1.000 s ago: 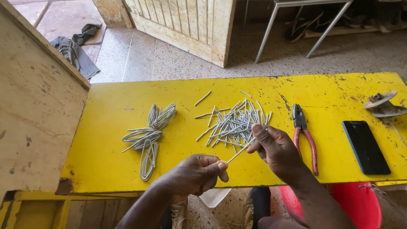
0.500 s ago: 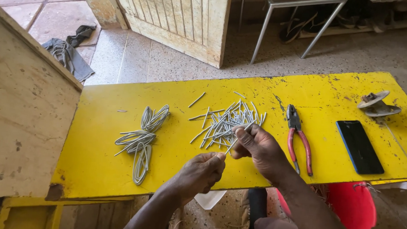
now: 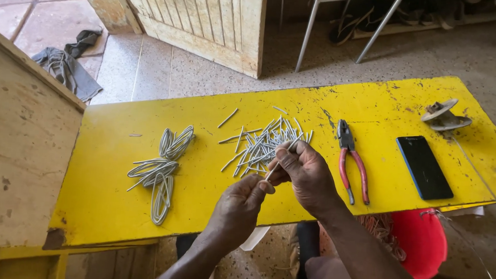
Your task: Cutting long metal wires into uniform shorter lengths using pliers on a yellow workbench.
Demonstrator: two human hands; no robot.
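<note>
Both hands, left hand (image 3: 239,203) and right hand (image 3: 308,173), pinch one short grey wire piece (image 3: 277,163) above the yellow table (image 3: 117,206).

A small, rough workshop — scuffed yellow workbench (image 3: 117,206), red-handled pliers (image 3: 352,161), cut wire pieces (image 3: 259,148) heaped beside coiled wire (image 3: 160,172), bare speckled concrete floor (image 3: 206,71), a plank door (image 3: 208,18).

- I see soft, even daylight, brightest on the floor (image 3: 151,68) toward 11 o'clock.
- The yellow surface (image 3: 117,206) shows no glare; shadows are faint.
- Focus is sharp at centre, and edges bow slightly.
</note>
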